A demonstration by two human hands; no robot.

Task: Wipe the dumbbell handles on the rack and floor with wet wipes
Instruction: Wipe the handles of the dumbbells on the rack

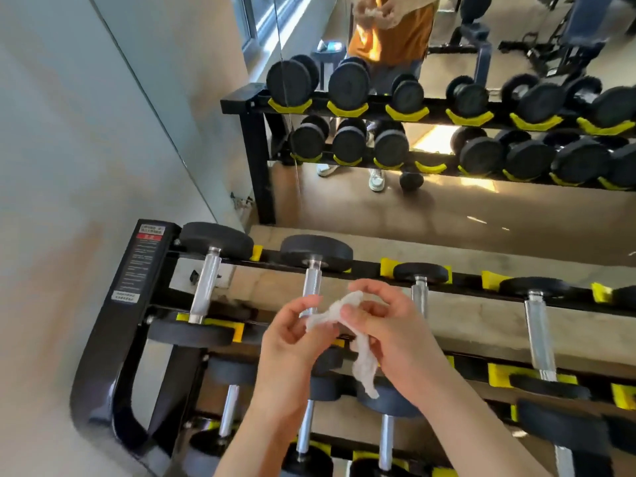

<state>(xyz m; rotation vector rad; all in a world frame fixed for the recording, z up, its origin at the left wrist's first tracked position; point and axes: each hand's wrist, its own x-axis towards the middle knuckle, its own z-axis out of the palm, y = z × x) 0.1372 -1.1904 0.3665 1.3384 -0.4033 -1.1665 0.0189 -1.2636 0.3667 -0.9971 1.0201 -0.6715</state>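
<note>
Between both hands [347, 325], crumpled wipe [347, 333]

light: bright daylight from window [261, 15] | glare: mirrored floor [478, 182] | edges: bent, blurred

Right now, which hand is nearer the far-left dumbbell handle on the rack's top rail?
Left. The left hand sits just right of that dumbbell handle; the right hand is further right, past the wet wipe.

Large wall mirror [447, 215] beside a pale wall [51, 166]
</note>
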